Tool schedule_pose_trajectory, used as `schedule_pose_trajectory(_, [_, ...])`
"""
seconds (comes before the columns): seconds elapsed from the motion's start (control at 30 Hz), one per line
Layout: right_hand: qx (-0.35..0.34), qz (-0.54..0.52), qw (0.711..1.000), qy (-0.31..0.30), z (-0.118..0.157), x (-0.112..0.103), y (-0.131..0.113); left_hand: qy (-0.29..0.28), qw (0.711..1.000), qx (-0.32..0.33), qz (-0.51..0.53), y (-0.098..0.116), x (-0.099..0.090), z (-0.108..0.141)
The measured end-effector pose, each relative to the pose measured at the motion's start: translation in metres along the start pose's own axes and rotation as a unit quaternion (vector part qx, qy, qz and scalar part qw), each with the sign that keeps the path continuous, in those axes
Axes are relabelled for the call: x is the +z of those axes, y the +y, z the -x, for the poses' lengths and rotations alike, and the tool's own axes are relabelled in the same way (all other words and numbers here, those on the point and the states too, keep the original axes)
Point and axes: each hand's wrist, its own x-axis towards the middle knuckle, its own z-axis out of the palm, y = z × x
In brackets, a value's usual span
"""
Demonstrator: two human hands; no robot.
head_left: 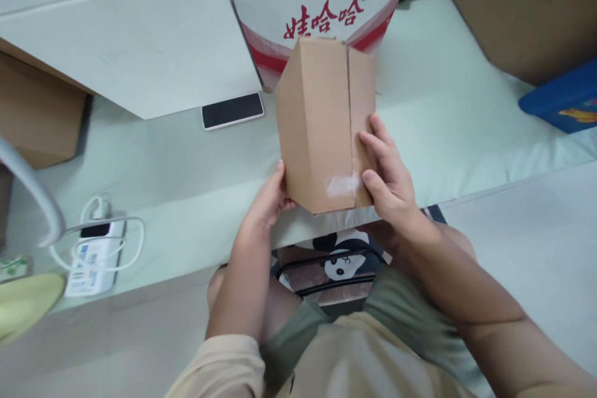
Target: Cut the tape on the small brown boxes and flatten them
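Note:
A brown cardboard box is held tilted over the front edge of the pale green surface, a seam running down the side that faces me. Near its bottom there is a whitish patch. My left hand grips the lower left side, thumb up along the edge and fingers partly hidden behind and beneath. On the right side, my right hand presses with its thumb and fingers curled against the cardboard. Behind the box stands a white carton with red lettering, and a dark-screened phone lies to the left.
At the left are a power strip with white cables, a curved grey lamp arm and a yellow-green rounded object. A large white box stands at back left. A blue item and a brown carton are at right.

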Motion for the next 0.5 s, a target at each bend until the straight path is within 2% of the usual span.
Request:
schedule_pose_trajectory(0.1, [-0.006,-0.019,1.000,-0.009,-0.001,-0.001,0.005,0.006,0.993,-0.116,-0.006,-0.001,0.001,0.006])
schedule_pose_trajectory(0.17, [-0.002,-0.025,1.000,-0.004,-0.001,-0.001,0.010,-0.002,0.992,-0.124,-0.025,-0.001,0.002,0.009])
schedule_pose_trajectory(0.23, [0.006,-0.027,1.000,-0.010,-0.002,0.000,0.015,-0.013,0.992,-0.090,-0.083,-0.001,0.001,0.010])
schedule_pose_trajectory(0.27, [0.011,-0.028,0.999,-0.020,-0.003,0.001,0.017,-0.002,0.991,-0.056,-0.122,-0.001,0.000,0.010])
schedule_pose_trajectory(0.33, [0.015,-0.033,0.998,-0.046,-0.004,0.003,0.020,0.091,0.976,0.065,-0.188,-0.001,-0.004,0.009])
schedule_pose_trajectory(0.4, [0.007,-0.042,0.997,-0.068,-0.005,0.007,0.021,0.201,0.925,0.245,-0.208,0.000,-0.008,0.009])
schedule_pose_trajectory(0.43, [0.002,-0.044,0.996,-0.075,-0.006,0.009,0.020,0.222,0.890,0.340,-0.210,0.000,-0.009,0.010])
schedule_pose_trajectory(0.47, [-0.001,-0.043,0.996,-0.081,-0.006,0.011,0.019,0.212,0.854,0.424,-0.216,0.000,-0.009,0.010])
schedule_pose_trajectory(0.5, [-0.002,-0.039,0.996,-0.085,-0.007,0.013,0.018,0.176,0.822,0.489,-0.232,0.001,-0.008,0.011])
